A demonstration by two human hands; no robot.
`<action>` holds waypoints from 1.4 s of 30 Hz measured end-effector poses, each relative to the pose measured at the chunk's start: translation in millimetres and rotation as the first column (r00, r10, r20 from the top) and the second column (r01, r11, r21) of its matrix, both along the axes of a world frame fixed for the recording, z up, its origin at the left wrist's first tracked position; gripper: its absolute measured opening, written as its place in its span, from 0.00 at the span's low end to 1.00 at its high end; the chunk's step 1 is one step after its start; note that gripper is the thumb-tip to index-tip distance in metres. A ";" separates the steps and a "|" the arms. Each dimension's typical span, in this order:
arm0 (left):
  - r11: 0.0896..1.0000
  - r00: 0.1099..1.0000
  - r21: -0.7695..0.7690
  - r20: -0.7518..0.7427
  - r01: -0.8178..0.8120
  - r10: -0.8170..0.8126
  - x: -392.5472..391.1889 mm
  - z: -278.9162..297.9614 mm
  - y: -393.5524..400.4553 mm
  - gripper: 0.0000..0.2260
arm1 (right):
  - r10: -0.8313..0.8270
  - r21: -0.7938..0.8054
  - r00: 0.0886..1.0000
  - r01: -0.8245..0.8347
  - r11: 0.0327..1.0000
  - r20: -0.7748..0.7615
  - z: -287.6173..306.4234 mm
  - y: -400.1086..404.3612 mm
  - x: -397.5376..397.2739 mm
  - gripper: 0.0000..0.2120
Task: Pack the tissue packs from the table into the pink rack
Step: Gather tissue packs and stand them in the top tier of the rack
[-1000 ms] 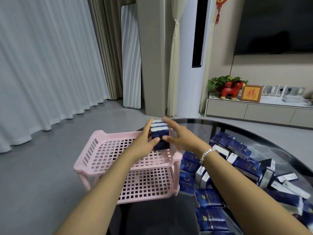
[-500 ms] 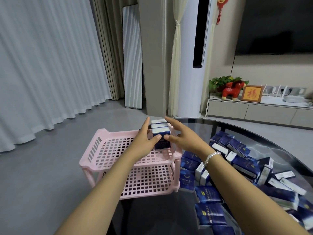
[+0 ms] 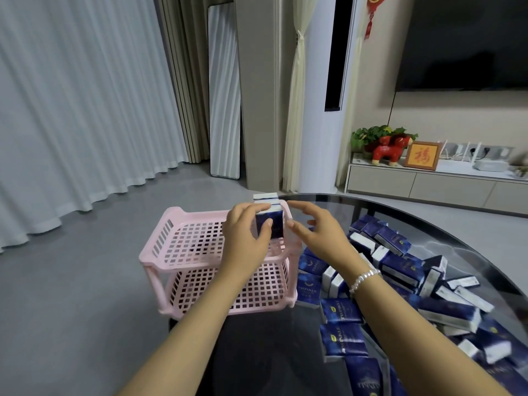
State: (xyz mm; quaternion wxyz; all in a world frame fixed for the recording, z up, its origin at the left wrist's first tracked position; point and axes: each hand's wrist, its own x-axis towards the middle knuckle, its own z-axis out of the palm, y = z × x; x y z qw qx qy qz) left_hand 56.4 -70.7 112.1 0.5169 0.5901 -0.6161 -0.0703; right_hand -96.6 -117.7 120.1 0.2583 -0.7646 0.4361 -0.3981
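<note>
Right hand [image 3: 314, 230] has lifted off, fingers spread, while left hand [image 3: 251, 230] still grips the upright tissue packs [image 3: 270, 221] in the pink rack [image 3: 177, 241]'s far right corner.

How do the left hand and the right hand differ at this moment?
The left hand holds the nearest of the tissue packs standing in the pink rack, thumb on its front; the right hand is open beside them, holding nothing. The right wrist wears a bead bracelet; the left is bare. Both reach over the rack's top tier.

Open rack shelf [image 3: 197, 241] (packs [image 3: 270, 215] far corner)
</note>
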 end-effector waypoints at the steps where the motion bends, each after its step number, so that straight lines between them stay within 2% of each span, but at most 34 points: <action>1: 0.999 1.000 -0.041 0.015 0.006 -0.005 -5.1 -1.4 6.6 0.10 | -0.025 -0.013 1.000 0.025 1.000 0.014 -2.0 6.9 -4.2 0.19; 4: 0.994 0.996 -0.071 0.022 0.087 -0.085 -23.6 -8.0 28.9 0.06 | -0.086 0.000 0.995 0.086 0.996 0.041 -9.7 32.9 -22.5 0.14; 8: 0.971 0.972 0.041 -0.025 0.235 -0.234 -53.3 -29.6 56.3 0.06 | -0.099 0.081 0.995 0.099 0.992 -0.005 -31.7 69.1 -54.3 0.10; 11: 0.943 0.955 0.155 -0.049 0.296 -0.292 -71.7 -53.7 69.8 0.06 | -0.130 0.143 0.983 0.148 0.979 -0.127 -52.0 91.2 -76.4 0.09; 14: 0.903 0.961 0.329 -0.078 0.276 -0.265 -84.4 -81.4 75.7 0.06 | -0.142 0.159 0.938 0.199 0.967 -0.315 -69.8 108.2 -92.9 0.12; 17: 0.842 0.981 0.505 -0.107 0.192 -0.159 -92.6 -103.6 77.0 0.12 | -0.161 0.171 0.891 0.253 0.952 -0.425 -86.1 115.5 -101.6 0.15; 19: 0.764 0.986 0.625 -0.142 0.160 -0.091 -94.9 -115.3 75.5 0.21 | -0.172 0.180 0.867 0.285 0.941 -0.468 -93.9 116.4 -104.0 0.16; 21: 0.700 0.990 0.700 -0.113 0.140 -0.085 -96.4 -125.1 74.0 0.28 | -0.163 0.190 0.845 0.295 0.936 -0.509 -99.6 117.2 -104.6 0.17; 23: 0.696 0.992 0.707 -0.068 0.120 -0.102 -98.1 -132.0 73.5 0.28 | -0.131 0.209 0.837 0.279 0.937 -0.532 -102.6 119.7 -105.3 0.16; 26: 0.708 0.993 0.697 -0.074 0.116 -0.090 -99.4 -133.1 72.7 0.24 | -0.057 0.272 0.838 0.240 0.932 -0.543 -102.8 122.6 -108.6 0.19; 31: 0.718 0.992 0.685 -0.087 0.127 -0.091 -97.3 -128.7 70.4 0.18 | 0.073 0.336 0.778 0.182 0.924 -0.624 -100.6 122.3 -113.5 0.32; 38: 0.782 0.962 0.595 -0.274 0.185 -0.018 -90.2 -127.8 80.3 0.18 | -0.010 0.243 0.754 0.224 0.944 -0.657 -106.8 125.9 -103.2 0.30; 42: 0.859 0.929 0.487 -0.367 0.160 0.035 -73.8 -120.7 88.2 0.15 | -0.016 0.245 0.766 0.225 0.943 -0.642 -108.6 124.4 -97.4 0.29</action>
